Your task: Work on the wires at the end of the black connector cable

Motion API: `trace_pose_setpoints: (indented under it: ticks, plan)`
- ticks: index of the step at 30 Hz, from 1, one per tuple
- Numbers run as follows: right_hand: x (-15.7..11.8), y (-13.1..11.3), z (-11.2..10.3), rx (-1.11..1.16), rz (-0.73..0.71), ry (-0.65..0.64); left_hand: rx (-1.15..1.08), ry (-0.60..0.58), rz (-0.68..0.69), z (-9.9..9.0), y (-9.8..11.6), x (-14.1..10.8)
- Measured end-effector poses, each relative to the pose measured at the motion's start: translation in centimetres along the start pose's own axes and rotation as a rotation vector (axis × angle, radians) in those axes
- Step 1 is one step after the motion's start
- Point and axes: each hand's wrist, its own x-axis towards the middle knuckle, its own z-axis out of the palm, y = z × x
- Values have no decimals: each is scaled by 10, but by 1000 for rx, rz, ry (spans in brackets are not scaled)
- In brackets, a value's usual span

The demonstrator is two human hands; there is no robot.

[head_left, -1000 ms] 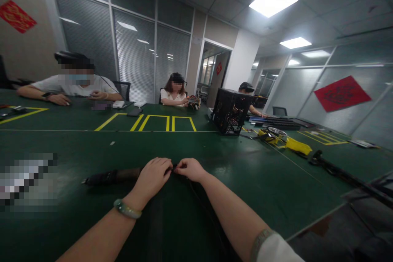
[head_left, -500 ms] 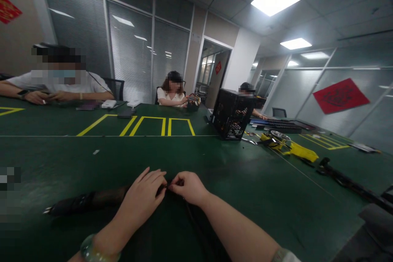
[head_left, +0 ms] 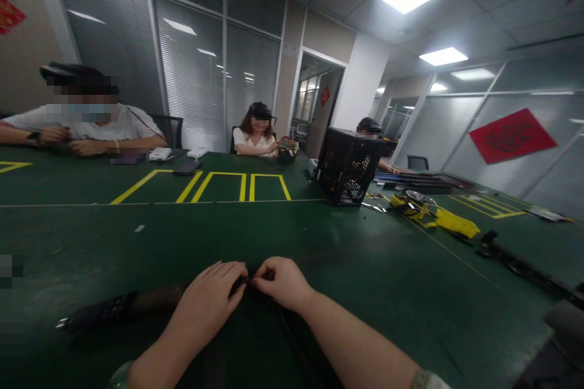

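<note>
I had the green table spread below me, the black computer case standing on its far part. Nearer, the dark tool lay on the table, long and round, its shiny metal tip pointing left and its other end hidden by my left hand. Those fingers were curved and partly closed, the thumb just below; I couldn't tell how firmly they gripped. My right hand had thumb and forefinger pinched together on a small dark piece, right beside the left fingertips.
</note>
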Motion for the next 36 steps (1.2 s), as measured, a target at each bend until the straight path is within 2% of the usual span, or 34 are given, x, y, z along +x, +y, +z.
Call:
trace_pose_setpoints:
  ticks: [17,30,36]
  plan:
    - [-1,-3,-4,-12,-33,-8,22,-7,35,-5,7,0]
    - [-1,-1,-1,-43,-25,4,42,54,113,-1,2,1]
    - [-1,0,0,-21,-23,-14,37,56,68,-3,1,0]
